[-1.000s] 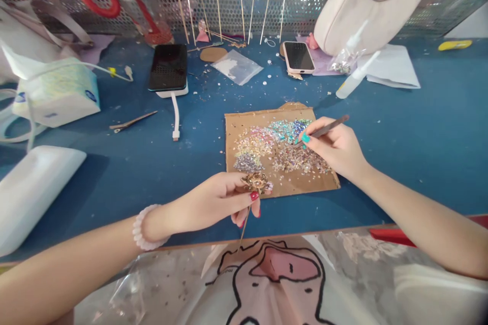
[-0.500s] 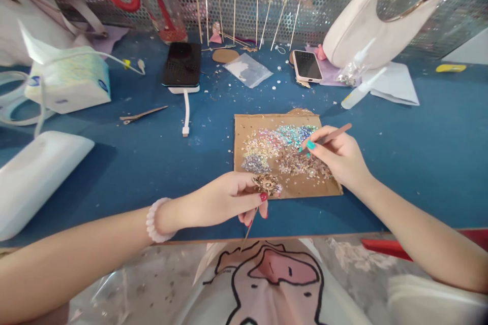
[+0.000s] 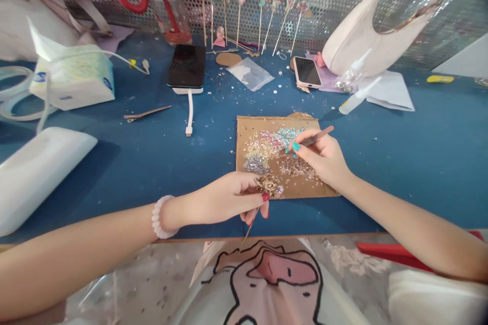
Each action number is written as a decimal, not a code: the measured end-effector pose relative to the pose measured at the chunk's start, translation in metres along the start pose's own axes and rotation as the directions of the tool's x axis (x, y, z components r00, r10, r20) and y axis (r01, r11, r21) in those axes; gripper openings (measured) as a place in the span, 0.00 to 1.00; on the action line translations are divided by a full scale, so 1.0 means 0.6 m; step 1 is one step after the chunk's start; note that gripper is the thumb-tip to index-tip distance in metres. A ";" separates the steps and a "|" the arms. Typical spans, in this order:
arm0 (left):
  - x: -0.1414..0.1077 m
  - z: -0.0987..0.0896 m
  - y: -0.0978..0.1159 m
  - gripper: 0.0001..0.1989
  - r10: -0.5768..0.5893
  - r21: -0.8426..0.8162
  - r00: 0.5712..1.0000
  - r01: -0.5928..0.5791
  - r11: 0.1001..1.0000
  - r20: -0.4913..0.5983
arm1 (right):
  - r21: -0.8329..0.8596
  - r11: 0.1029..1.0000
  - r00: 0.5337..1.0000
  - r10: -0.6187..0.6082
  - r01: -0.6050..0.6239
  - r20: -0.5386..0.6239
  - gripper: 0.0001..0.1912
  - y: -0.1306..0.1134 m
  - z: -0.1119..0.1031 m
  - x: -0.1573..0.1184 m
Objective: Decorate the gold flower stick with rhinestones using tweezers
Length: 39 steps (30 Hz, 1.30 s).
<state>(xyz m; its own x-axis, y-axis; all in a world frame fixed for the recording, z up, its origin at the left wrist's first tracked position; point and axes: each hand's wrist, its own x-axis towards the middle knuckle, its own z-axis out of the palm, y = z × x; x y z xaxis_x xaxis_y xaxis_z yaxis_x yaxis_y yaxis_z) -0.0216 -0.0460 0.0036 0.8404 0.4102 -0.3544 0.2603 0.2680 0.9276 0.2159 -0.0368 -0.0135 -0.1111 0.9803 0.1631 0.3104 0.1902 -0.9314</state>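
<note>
Left hand (image 3: 229, 198): pinching a gold ornament (image 3: 269, 184) on a stick, the stick partly hiding below the fingers.
Right hand (image 3: 322, 155): gripping tweezers (image 3: 310, 139), tip dipping into sequins (image 3: 274, 150) on cardboard (image 3: 244, 127).
Writing: none showing legibly.

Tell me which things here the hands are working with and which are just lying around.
In use: left hand holding the gold ornament on a stick; right hand holding tweezers; cardboard with sequins.

Lying about: two phones, tissue pack, plastic bag, handbag, spare tweezers.
</note>
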 end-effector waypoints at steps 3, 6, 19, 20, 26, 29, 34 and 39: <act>-0.001 0.000 -0.001 0.09 0.024 -0.002 1.000 -0.024 1.000 -0.006 | 0.035 0.998 0.999 -0.050 0.049 0.019 0.09 -0.004 0.003 0.008; -0.002 0.000 -0.002 0.12 0.022 0.036 1.000 -0.022 0.999 -0.003 | 0.115 0.989 0.994 -0.098 0.092 0.050 0.07 -0.008 -0.009 0.010; -0.001 0.001 -0.004 0.08 0.015 -0.032 1.000 -0.015 0.999 0.001 | 0.191 0.980 0.988 0.033 -0.062 0.150 0.09 0.003 -0.113 -0.060; 0.000 0.001 -0.003 0.08 0.013 -0.029 1.000 -0.013 0.999 -0.001 | 0.176 0.983 0.990 0.024 -0.049 0.141 0.08 0.004 -0.113 -0.072; -0.002 0.000 -0.004 0.09 0.010 0.015 1.000 -0.010 1.000 -0.006 | -0.134 0.989 0.997 -0.069 0.067 -0.014 0.02 -0.009 -0.062 -0.155; -0.001 -0.001 -0.003 0.10 0.001 0.042 1.000 0.000 0.999 -0.016 | -0.234 0.967 0.995 -0.103 0.101 0.004 0.04 -0.019 -0.031 -0.176; -0.001 -0.002 -0.003 0.11 -0.001 0.052 1.000 0.001 0.999 -0.006 | -0.295 0.953 0.996 -0.081 0.070 -0.027 0.04 -0.018 -0.022 -0.176; -0.002 -0.001 -0.007 0.12 0.010 0.054 1.000 -0.009 0.998 -0.022 | -0.289 0.956 0.998 -0.051 0.041 -0.028 0.03 -0.018 -0.028 -0.168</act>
<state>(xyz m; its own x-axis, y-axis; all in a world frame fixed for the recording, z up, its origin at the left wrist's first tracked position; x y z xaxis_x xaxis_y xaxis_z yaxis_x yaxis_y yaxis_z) -0.0238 -0.0470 -0.0002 0.8321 0.4321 -0.3478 0.2785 0.2169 0.9356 0.2396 -0.1369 -0.0146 -0.1006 0.9705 0.2191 0.5655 0.2370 -0.7900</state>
